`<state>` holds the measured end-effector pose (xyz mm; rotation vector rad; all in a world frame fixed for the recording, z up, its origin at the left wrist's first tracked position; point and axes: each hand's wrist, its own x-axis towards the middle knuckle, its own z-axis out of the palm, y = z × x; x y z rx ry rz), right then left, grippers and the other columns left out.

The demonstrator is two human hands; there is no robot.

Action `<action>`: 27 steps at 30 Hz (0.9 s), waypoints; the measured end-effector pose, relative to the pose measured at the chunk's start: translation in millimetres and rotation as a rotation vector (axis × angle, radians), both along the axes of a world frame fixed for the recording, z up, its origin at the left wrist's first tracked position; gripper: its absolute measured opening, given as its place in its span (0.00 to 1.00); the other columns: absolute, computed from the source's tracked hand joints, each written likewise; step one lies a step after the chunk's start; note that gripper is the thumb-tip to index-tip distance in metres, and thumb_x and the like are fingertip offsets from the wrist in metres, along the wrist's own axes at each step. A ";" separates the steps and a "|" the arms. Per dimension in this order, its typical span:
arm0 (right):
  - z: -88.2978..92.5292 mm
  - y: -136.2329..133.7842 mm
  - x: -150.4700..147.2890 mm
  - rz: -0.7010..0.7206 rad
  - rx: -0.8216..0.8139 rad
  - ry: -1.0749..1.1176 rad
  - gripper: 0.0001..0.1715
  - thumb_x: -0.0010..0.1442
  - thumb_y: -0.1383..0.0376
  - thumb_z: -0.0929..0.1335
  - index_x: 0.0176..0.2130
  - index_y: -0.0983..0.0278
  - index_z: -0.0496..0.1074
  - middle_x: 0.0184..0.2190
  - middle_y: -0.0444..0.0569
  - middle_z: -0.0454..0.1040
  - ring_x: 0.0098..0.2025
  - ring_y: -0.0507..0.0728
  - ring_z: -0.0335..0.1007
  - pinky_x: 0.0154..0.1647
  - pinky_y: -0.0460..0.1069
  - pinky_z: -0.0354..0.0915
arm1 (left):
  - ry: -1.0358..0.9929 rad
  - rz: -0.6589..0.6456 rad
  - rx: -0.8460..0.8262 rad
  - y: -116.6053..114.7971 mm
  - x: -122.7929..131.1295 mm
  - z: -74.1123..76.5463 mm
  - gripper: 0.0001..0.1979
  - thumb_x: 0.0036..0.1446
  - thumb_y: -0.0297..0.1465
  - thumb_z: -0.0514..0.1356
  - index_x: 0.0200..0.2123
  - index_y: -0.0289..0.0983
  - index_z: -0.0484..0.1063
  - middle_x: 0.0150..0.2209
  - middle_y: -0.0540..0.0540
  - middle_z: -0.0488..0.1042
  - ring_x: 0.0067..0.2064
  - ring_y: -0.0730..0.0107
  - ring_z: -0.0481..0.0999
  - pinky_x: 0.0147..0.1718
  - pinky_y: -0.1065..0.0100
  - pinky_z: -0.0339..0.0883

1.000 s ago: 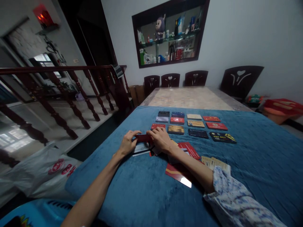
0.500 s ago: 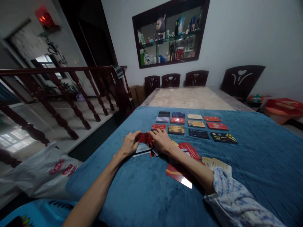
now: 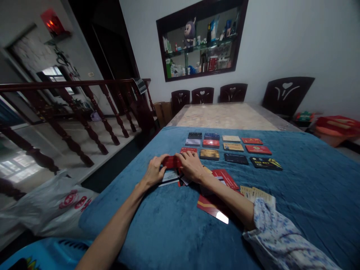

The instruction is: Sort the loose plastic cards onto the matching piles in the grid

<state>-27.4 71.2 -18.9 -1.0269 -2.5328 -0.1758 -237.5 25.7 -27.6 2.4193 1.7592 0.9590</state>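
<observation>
Both hands hold one dark red card (image 3: 171, 162) by its ends, just above the blue cloth (image 3: 295, 195). My left hand (image 3: 153, 171) pinches its left end and my right hand (image 3: 192, 166) pinches its right end. Under the hands lies a loose heap of cards, among them a white card with a black stripe (image 3: 168, 177). More loose cards lie under my right forearm: a red one (image 3: 226, 178), a red and yellow one (image 3: 210, 208) and pale ones (image 3: 257, 194). Beyond the hands several cards lie in neat rows (image 3: 230, 148).
The cloth covers the near part of a long table whose bare top (image 3: 225, 116) runs to dark chairs (image 3: 202, 95). A wooden railing (image 3: 70, 112) stands to the left, with a white plastic bag (image 3: 50, 202) below it. A red tub (image 3: 336, 127) sits at the right.
The red card held by both hands has risen slightly and moved a little away from me, toward the rows. The other cards have not moved.
</observation>
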 end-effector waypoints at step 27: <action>44.7 -0.4 47.0 -0.102 0.027 -0.119 0.24 0.63 0.64 0.64 0.57 0.64 0.66 0.53 0.61 0.68 0.54 0.66 0.58 0.47 0.57 0.56 | 0.365 0.053 0.101 9.0 45.5 29.3 0.27 0.56 0.28 0.58 0.60 0.37 0.61 0.56 0.35 0.65 0.55 0.50 0.65 0.51 0.51 0.62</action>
